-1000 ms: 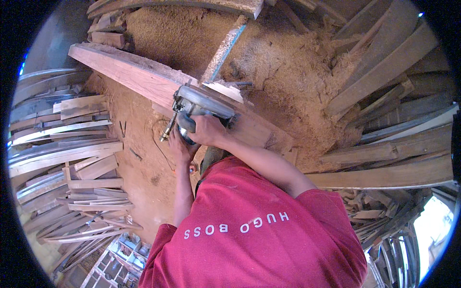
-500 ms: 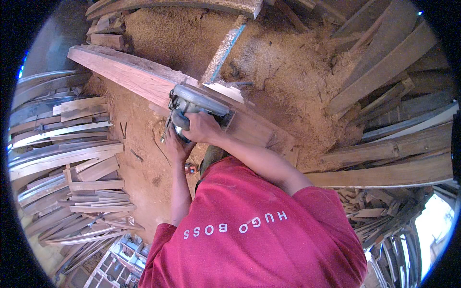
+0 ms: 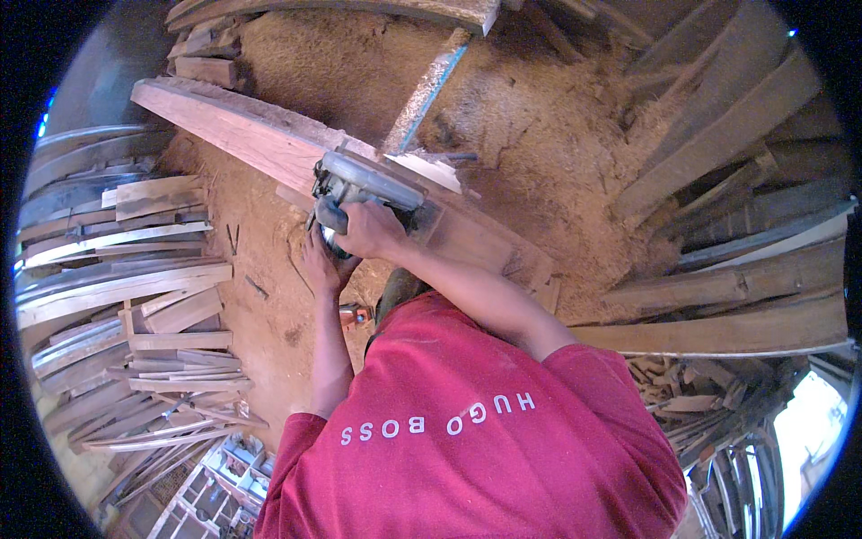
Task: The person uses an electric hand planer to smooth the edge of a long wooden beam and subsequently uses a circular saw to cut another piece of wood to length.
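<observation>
A circular saw (image 3: 373, 180) with a silver blade guard and a dark handle sits on top of a long, thick wooden beam (image 3: 235, 135). The fingers of my right hand (image 3: 373, 230) are wrapped around the saw's rear handle. Lower and to the left, my left hand (image 3: 323, 264) grips the side of the saw's body; its fingertips are partly hidden. The blade is out of sight under the guard. Beyond the saw lie pale wood offcuts (image 3: 429, 169), close to a blue-edged bar (image 3: 429, 94) coated in sawdust.
Stacked planks (image 3: 126, 292) line the left side, and large timbers (image 3: 727, 287) lie along the right. Sawdust (image 3: 332, 67) is heaped past the beam. A small orange-red object (image 3: 356, 313) rests on the ground beside my left forearm. A pale compartmented frame (image 3: 215, 494) stands at lower left.
The saw has shifted slightly left along the beam, with both hands still holding it. The whole view has moved a little.
</observation>
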Action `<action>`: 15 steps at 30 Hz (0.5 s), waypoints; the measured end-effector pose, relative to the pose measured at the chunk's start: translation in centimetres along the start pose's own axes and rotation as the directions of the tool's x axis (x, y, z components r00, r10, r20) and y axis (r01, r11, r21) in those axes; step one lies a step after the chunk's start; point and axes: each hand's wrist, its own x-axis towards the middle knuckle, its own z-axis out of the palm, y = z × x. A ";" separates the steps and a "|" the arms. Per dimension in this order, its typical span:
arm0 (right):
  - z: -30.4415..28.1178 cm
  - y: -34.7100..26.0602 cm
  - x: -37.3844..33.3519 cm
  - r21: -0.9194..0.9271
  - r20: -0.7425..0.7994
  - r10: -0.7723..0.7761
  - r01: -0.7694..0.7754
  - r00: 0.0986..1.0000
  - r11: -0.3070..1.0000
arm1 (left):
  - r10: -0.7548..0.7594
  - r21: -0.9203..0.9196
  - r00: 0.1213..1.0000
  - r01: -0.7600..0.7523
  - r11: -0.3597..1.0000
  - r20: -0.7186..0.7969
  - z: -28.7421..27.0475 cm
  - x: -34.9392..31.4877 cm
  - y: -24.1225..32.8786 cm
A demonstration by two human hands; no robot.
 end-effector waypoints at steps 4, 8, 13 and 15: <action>0.4 0.0 0.2 -0.001 -0.001 0.006 -0.006 1.000 1.000 | -0.034 -0.011 0.999 0.034 0.999 0.025 -0.1 0.0 -0.1; 0.6 -0.1 0.8 0.001 0.014 0.011 -0.011 1.000 1.000 | -0.077 -0.024 0.996 0.078 0.997 0.044 -0.1 0.4 -0.7; 0.9 0.2 1.2 0.001 -0.019 -0.025 0.025 1.000 1.000 | -0.025 0.012 0.999 0.025 1.000 0.020 -0.2 0.8 -0.7; 0.9 0.1 1.0 0.003 -0.026 -0.025 0.025 0.999 1.000 | -0.030 0.008 0.999 0.030 1.000 0.020 0.0 0.5 -1.2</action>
